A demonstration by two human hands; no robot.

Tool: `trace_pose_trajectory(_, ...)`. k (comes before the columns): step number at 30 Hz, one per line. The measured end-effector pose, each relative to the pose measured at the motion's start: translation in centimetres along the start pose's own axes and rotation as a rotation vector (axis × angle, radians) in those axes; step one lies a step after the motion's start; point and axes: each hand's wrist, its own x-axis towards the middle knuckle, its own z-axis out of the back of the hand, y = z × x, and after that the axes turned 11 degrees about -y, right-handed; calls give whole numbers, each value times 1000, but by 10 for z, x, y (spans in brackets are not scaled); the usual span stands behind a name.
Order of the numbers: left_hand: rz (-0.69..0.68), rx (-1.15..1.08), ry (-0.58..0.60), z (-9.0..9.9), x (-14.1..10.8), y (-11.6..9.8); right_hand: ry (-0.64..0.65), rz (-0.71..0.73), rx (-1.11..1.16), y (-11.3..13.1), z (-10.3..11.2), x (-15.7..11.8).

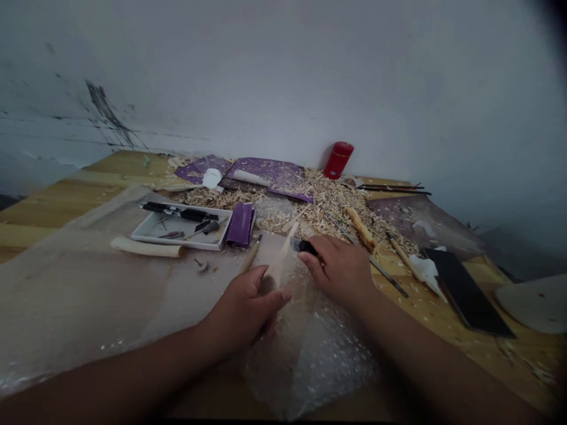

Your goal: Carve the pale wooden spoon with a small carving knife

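We see the pale wooden piece (279,260) reaching forward from our left hand (248,304), its long axis running away from us and leaning slightly right toward a narrow tip. The left fingers curl round its near end, though their undersides are hidden. Our right hand (341,268) is nearer that tip, its fingers closed on a black-handled blade (307,247) lying crosswise at the wood's right edge; whether the edge bites, we cannot tell. Below both hands, bubble wrap (319,360) covers the tabletop (385,274).
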Motion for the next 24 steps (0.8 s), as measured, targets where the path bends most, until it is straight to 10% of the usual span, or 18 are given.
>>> trace_pose_trajectory(16, -51, 186, -86, -1, 0, -1, 115, 49, 45, 10, 12, 2)
trace_pose_trajectory(24, -103, 210, -72, -2, -5, 0, -77, -296, -79, -45, 14, 15)
